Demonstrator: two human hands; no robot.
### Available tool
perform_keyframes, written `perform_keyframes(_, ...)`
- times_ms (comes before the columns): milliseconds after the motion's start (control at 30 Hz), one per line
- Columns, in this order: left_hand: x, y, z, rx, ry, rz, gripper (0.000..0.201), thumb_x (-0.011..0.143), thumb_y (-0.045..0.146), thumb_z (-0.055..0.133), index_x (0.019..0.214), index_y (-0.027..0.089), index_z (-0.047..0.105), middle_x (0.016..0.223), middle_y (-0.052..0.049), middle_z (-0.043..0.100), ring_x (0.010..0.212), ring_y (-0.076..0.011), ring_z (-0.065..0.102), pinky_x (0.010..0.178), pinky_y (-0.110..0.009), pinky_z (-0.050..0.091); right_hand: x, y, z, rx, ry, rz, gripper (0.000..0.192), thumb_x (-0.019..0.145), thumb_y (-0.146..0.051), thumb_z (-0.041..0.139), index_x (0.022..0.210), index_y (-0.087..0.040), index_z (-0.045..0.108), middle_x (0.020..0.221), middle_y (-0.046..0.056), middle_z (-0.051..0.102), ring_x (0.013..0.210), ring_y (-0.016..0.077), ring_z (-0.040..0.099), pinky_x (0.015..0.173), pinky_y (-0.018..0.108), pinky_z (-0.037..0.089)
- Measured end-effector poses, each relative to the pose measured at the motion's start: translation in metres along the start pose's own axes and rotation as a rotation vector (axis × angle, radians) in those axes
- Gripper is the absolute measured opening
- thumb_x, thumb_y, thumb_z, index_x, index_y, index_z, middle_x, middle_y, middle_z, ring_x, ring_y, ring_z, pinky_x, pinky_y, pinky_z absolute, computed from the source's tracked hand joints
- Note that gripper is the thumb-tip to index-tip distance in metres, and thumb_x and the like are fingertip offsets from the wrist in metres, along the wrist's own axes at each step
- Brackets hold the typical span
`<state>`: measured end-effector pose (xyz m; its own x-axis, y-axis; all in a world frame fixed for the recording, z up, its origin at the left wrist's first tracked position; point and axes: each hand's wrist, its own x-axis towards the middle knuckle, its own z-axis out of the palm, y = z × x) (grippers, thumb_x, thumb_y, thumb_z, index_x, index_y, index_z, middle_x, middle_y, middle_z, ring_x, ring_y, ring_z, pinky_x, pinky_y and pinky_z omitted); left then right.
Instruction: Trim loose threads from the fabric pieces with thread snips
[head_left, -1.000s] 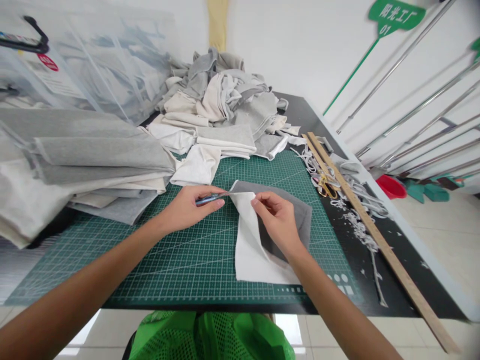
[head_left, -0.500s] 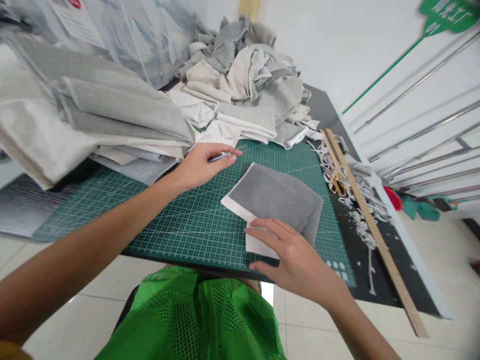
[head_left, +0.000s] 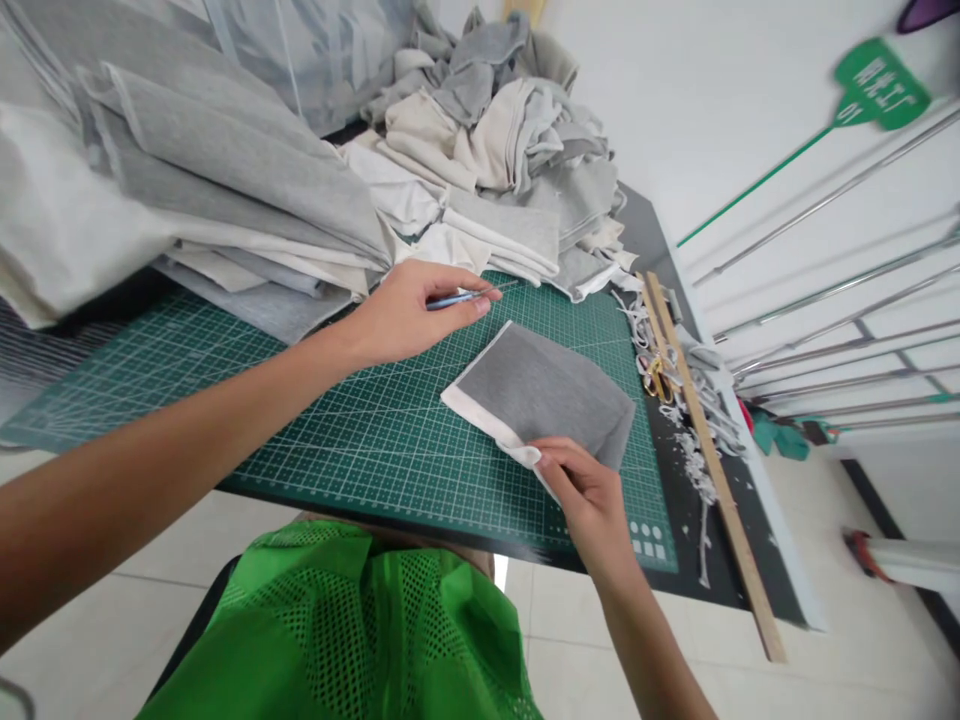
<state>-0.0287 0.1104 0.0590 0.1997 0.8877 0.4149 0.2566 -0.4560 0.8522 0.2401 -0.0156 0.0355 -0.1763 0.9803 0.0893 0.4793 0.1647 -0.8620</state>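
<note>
A folded grey cloth with a white edge lies on the green cutting mat. My right hand is closed on its near corner, pinching the white edge between thumb and fingers so that it curls up. Above the mat, to the left of the cloth, my left hand holds a slim blue-handled tool with a thin metal tip. The tip points right, past the fingertips, and is apart from the cloth. Its exact kind is too small to tell.
Stacked grey and white fabric lies at left, with a heap of crumpled cloth behind. Along the right edge are a long wooden strip, gold-handled scissors and thread scraps. Metal poles lean against the wall.
My right hand has gone from lying spread over the cloth to pinching its white edge, which has folded up. My left hand still holds the blue tool, its tip now showing more.
</note>
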Motion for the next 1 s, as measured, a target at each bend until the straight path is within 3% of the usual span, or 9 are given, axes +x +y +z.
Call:
perform_keyframes(200,-0.0002,0.0018,0.0004,0.007,-0.003,-0.009,0.03,0.088,0.039,0.066,0.107,0.02,0.079,0.109,-0.004,0.079,0.101,-0.0212,0.073,0.094,-0.031,0.054,0.0065,0.0055,-0.0039,0.31,0.058,0.217,0.015,0.089,-0.029,0.071,0.078,-0.023,0.08,0.095,0.004,0.071,0.086,0.0179,0.062,0.074,0.03,0.043)
perform_keyframes(333,-0.0004,0.0023,0.0011,0.016,-0.003,-0.019,0.031,0.087,0.04,0.066,0.106,0.019,0.079,0.108,-0.004,0.08,0.101,-0.0214,0.073,0.093,-0.031,0.055,0.0054,0.0082,-0.0061,0.418,0.059,0.266,0.016,0.088,-0.028,0.071,0.076,-0.022,0.079,0.093,0.004,0.069,0.083,0.0163,0.057,0.071,0.029,0.039)
perform_keyframes(1000,0.0016,-0.0062,0.0,0.02,-0.012,-0.043,0.036,0.088,0.045,0.067,0.112,0.02,0.078,0.114,-0.007,0.078,0.107,-0.0223,0.071,0.102,-0.036,0.052,0.0074,0.0047,-0.0079,0.395,0.056,0.257,0.022,0.084,-0.035,0.074,0.067,-0.021,0.074,0.096,0.005,0.072,0.082,0.0181,0.061,0.071,0.029,0.045)
